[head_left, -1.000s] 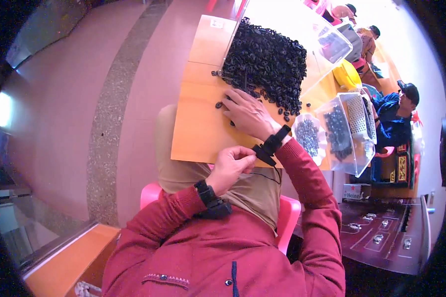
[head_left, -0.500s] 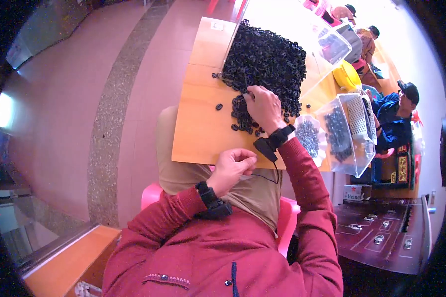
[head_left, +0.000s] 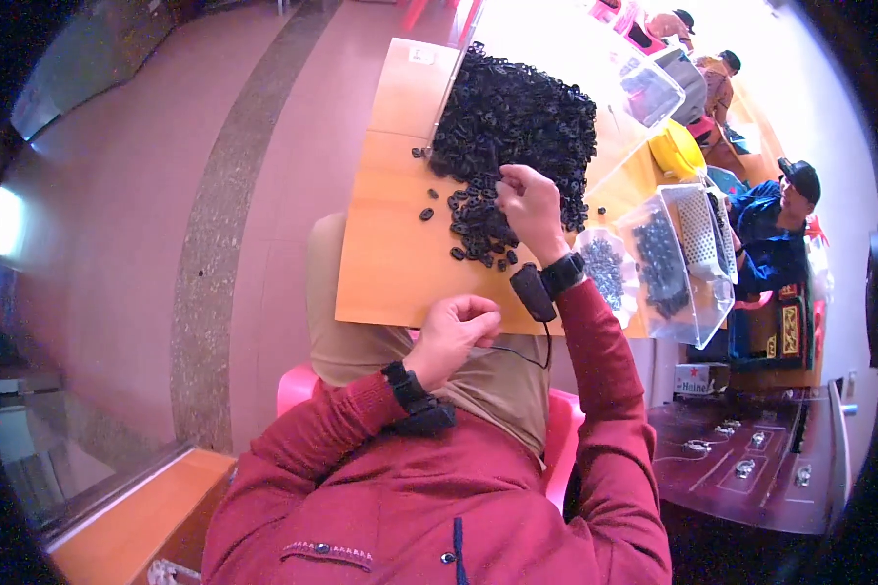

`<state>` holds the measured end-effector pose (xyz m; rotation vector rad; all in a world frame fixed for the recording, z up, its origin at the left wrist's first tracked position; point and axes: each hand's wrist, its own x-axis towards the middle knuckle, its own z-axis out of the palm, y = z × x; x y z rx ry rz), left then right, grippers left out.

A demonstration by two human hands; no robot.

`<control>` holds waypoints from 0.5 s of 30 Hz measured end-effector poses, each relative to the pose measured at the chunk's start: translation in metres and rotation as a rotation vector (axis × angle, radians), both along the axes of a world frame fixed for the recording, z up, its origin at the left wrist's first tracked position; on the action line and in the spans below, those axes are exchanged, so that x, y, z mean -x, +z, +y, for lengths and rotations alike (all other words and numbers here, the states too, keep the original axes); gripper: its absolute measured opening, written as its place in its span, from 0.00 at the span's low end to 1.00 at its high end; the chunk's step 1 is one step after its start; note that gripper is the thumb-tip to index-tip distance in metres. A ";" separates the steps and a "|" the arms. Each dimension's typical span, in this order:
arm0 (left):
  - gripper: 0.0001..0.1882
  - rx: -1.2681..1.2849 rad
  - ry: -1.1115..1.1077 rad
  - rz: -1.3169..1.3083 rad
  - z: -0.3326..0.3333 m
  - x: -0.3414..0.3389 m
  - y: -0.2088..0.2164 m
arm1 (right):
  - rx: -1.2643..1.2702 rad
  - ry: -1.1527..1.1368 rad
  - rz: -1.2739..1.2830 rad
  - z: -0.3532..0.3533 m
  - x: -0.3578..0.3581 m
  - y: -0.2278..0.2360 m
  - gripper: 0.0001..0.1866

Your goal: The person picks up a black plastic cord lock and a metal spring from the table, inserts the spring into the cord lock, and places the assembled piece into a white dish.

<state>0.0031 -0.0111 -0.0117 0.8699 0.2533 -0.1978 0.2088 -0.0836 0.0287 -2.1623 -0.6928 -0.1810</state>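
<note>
The right hand [head_left: 532, 207], as I view it from my station, is narrow, its fingers curled and the tips gathered above the near edge of the heap; whether a piece sits between them I cannot tell. The left hand [head_left: 449, 333] is narrow too, thumb and forefinger drawn together by the near edge of the table [head_left: 385, 278]; I cannot tell whether it holds anything small.

The black pieces lie chiefly in the main heap [head_left: 522, 112], with a looser cluster [head_left: 473, 224] spilling toward the person and a lone oval piece [head_left: 426, 214] to its left. Farther right stand a scalloped white dish [head_left: 631, 292] of small silvery parts and a clear bin [head_left: 704, 324].

For the step in hand, which I judge to be drawing pieces from the heap, I would work from the loose cluster, where outlines stand apart, take one piece by its rim, and keep the wrist unit [head_left: 534, 292] and its cable clear of the pieces.

Compared with half a second earlier, the right hand is more curled, its fingertips slightly to the right, exposing more of the cluster; the left hand is nearly unchanged.
</note>
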 end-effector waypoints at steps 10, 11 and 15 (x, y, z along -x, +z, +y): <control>0.07 -0.003 0.004 0.078 0.000 0.002 0.007 | -0.347 0.092 0.559 -0.038 0.041 0.044 0.11; 0.07 -0.011 0.010 0.080 0.000 0.002 0.008 | -0.357 0.089 0.614 -0.042 0.046 0.047 0.09; 0.07 0.004 0.011 0.068 -0.001 0.002 0.003 | -0.349 0.054 0.598 -0.062 0.061 0.054 0.07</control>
